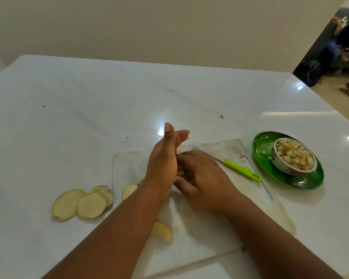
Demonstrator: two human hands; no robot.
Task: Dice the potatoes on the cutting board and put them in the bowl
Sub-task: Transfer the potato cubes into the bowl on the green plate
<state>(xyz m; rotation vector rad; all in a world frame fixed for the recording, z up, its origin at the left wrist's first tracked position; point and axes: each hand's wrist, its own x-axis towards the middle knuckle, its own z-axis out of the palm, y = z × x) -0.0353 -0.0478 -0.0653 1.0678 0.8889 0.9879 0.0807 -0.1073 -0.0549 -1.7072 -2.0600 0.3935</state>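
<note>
A: Where's the potato rn?

B: Diced bits are heaped mid cutting board [206, 222], between both hands. Left hand [162, 166] stands on edge like a wall, fingers straight, thumb up, gripping nothing. Right hand [201, 178] is cupped over the pile [180, 172], fingers curled round the pieces.

A: Knife?

B: Lying on the board w/ its green handle toward the bowl, nobody holding it [230, 165].

A: Bowl far?

B: Off to the right on a green plate [302, 183], just beside the board. Bowl [293, 159] looks nearly full, a few bits spilled on the plate.

A: How will the pieces handle?

B: Prob light, firm, wet and slippery, so they'd scatter. I'd scoop from both sides w/ palms under the heap, not pinch.

A: More to cut?

B: Yes, slices [83, 204] sit on the counter left of the board, plus a couple on the board.
</note>
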